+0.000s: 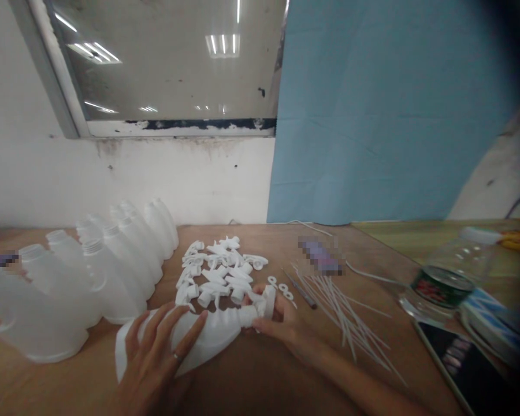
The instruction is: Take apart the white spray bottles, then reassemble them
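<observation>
The bottle lies sideways, neck toward the right hand — that grip closed on the spray head, left hand clasping the body.

The held bottle looks matt plastic, the phone screen glossy.

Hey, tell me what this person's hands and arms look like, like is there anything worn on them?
Both hands are bare, without gloves. The left hand wears a slim, silvery ring on one finger. No ring shows on the right hand, though its fingers are partly hidden. The right forearm shows no sleeve, watch or bracelet within the picture.
</observation>
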A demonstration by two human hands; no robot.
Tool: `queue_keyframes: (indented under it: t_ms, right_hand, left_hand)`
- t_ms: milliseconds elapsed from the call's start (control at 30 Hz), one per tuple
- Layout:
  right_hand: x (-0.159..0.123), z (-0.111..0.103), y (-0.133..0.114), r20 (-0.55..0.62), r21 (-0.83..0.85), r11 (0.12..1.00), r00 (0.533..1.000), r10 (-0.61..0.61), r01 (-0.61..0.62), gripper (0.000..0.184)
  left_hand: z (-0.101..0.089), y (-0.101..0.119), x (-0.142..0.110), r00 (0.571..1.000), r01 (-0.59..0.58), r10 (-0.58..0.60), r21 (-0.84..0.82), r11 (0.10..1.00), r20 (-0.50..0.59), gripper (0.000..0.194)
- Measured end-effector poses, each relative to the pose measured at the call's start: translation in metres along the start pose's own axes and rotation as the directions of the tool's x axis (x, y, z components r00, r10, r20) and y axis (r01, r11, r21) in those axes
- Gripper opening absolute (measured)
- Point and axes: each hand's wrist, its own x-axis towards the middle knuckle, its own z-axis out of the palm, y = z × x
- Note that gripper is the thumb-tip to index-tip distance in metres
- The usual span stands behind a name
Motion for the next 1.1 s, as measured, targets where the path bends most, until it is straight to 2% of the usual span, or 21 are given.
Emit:
queue_keyframes:
  t_ms: [133,200,233,333,433,567,667,767,867,967,1100]
  right_hand:
    - [-0.002,-0.005,0.006,0.070,-0.299,0.941,0.987,-0.145,0.159,0.042]
    - [-0.003,-0.006,0.008,0.059,-0.414,0.897,0.988,-0.145,0.157,0.042]
    - [-0.003,-0.006,0.010,0.036,-0.445,0.888,0.993,-0.109,0.113,0.039]
    - [-0.003,-0.006,0.015,-0.037,-0.470,0.882,0.999,-0.006,-0.012,0.033]
    - [-0.002,-0.006,0.018,-0.025,-0.510,0.859,0.997,-0.072,0.050,0.048]
    - [-0.001,-0.005,0.017,-0.063,-0.511,0.859,0.998,0.013,-0.043,0.044]
    - [-0.003,-0.004,0.014,-0.022,-0.514,0.857,0.999,-0.027,0.012,0.049]
    - [-0.004,-0.003,0.009,-0.035,-0.507,0.862,0.999,-0.007,-0.012,0.045]
    - [-0.005,-0.003,0.007,-0.036,-0.536,0.844,0.998,-0.061,0.032,0.052]
    - [-0.004,-0.004,0.008,-0.050,-0.535,0.845,0.998,-0.024,-0.007,0.044]
    - [-0.004,-0.005,0.010,-0.040,-0.584,0.811,0.996,-0.082,0.043,0.055]
  left_hand:
    - [0.009,0.001,-0.004,1.000,-0.007,0.007,-0.015,1.000,0.003,0.072]
    - [0.012,0.001,-0.004,1.000,-0.012,0.012,-0.023,1.000,0.006,0.072]
    - [0.014,0.002,-0.005,1.000,-0.018,0.018,-0.025,1.000,0.005,0.072]
    - [0.016,0.002,-0.004,0.999,-0.045,0.045,-0.018,0.999,-0.002,0.071]
    - [0.016,0.001,-0.004,0.999,-0.046,0.046,0.018,0.999,0.009,0.073]
    - [0.016,0.000,-0.004,0.998,-0.058,0.058,0.029,0.998,0.002,0.073]
    - [0.016,0.001,-0.003,0.999,-0.054,0.054,0.020,0.998,0.004,0.070]
    - [0.015,0.003,-0.003,0.999,-0.045,0.045,0.000,0.999,0.006,0.069]
    - [0.016,0.004,-0.003,0.999,-0.042,0.042,-0.003,0.999,0.003,0.069]
    - [0.017,0.003,-0.003,0.998,-0.061,0.061,-0.001,0.998,-0.011,0.067]
    - [0.018,0.003,-0.003,0.998,-0.060,0.060,0.004,0.998,-0.016,0.068]
